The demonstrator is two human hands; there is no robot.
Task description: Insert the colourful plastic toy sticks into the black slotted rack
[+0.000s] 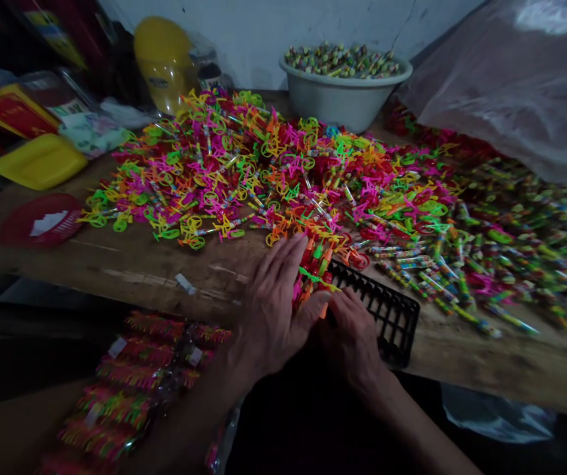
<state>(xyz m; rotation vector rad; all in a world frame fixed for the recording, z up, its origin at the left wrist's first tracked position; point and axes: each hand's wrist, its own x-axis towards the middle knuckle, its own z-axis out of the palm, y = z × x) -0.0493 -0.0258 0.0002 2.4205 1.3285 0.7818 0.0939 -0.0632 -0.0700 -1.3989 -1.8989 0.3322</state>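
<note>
My left hand (270,307) lies with its fingers stretched out along the left side of a row of small bright plastic toys (317,254). Its thumb reaches over to my right hand (355,333). The fingers of the right hand are curled closed at the end of a thin green-and-yellow plastic toy (319,277), which lies across the row. The fingertips partly hide that end. Under the toys, a black slotted rack (396,323) extends to the right, with bare slots showing there.
Behind my hands spreads a big heap of colourful plastic toys (243,165). Candy-filled tubes (441,277) lie to the right. A grey basin (342,99) of similar pieces stands by the wall. Left are a red basket (10,221) and yellow scoop (40,161); packed bags (129,382) sit below.
</note>
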